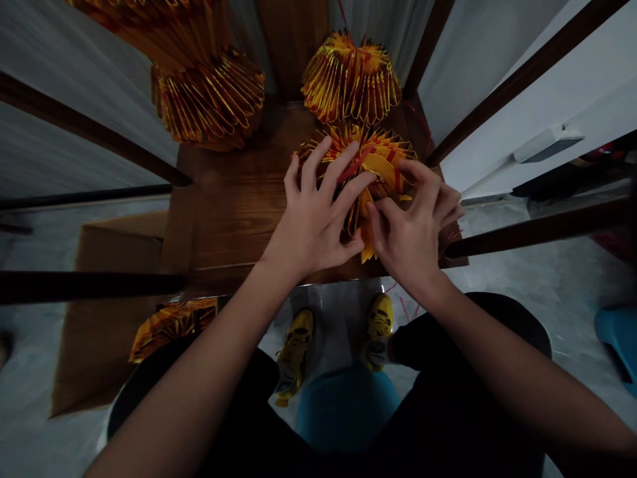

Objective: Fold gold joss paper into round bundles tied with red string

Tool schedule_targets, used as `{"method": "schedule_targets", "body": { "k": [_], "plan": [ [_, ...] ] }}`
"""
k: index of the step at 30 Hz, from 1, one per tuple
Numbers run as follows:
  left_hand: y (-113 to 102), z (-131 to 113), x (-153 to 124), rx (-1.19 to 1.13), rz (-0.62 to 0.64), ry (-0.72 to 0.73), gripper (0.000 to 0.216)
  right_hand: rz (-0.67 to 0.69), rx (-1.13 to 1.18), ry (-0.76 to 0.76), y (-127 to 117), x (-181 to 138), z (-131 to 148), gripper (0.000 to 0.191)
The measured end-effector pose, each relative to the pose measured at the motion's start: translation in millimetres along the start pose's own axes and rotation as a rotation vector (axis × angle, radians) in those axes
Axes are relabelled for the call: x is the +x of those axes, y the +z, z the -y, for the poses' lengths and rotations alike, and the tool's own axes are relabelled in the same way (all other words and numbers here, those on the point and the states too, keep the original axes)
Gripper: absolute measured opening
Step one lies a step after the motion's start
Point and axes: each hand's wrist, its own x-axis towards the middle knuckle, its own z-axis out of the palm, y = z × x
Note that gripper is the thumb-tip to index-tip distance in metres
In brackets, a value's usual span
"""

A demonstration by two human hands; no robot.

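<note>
A round of pleated gold-and-red paper (355, 143) lies on the wooden board in front of me. My left hand (318, 216) rests over its left side, fingers spread and touching the pleats. At its right side my right hand (415, 219) is bent inward, thumb and fingers closed on the edge of a yellow folded paper (383, 162) with red marks. Part of that fold hides behind the fingers. Red string runs across the middle of the pleats, near my left fingertips.
Behind stands another pleated paper bundle (352, 79), with a taller pleated stack (206, 93) at the back left. Dark wooden bars flank the brown board (233, 199). Below left are a cardboard box (99, 318) and more pleated paper (172, 325). A blue stool (348, 408) sits between my legs.
</note>
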Motion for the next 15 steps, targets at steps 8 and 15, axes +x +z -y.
{"method": "schedule_targets", "body": {
  "k": [8, 15],
  "plan": [
    [-0.7, 0.2, 1.1, -0.031, 0.018, -0.007, 0.086, 0.105, -0.071, 0.004, 7.2, 14.4, 9.0, 0.030],
    [1.2, -0.8, 1.4, -0.041, 0.016, -0.033, 0.084, 0.149, -0.041, -0.051, -2.2, 15.8, -2.9, 0.028]
  ]
}}
